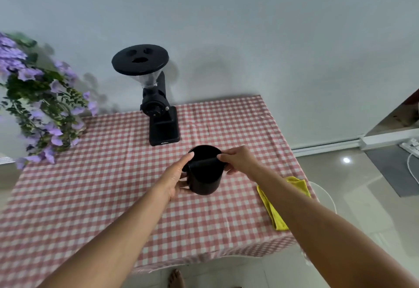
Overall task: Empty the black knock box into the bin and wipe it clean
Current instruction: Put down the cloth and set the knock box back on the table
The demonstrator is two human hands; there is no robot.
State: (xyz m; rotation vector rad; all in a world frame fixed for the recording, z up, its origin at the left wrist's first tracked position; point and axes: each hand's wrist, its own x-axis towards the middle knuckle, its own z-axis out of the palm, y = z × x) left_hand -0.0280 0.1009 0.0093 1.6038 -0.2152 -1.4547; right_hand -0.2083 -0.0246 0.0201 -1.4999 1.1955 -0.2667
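The black knock box (205,174), a round cylinder with a bar across its open top, stands on the pink checked tablecloth (113,185) near the middle of the table. My left hand (175,179) wraps around its left side. My right hand (238,162) holds its right rim, with fingertips on the end of the bar. A yellow cloth (275,208) lies on the table's right edge, partly hidden under my right forearm. A white rounded rim (326,194), possibly the bin, shows beyond the table's right edge.
A black coffee grinder (158,106) stands behind the knock box near the wall. Purple flowers with green leaves (38,102) hang over the table's left back corner. The tiled floor (362,197) lies to the right, with a power strip and cable at far right.
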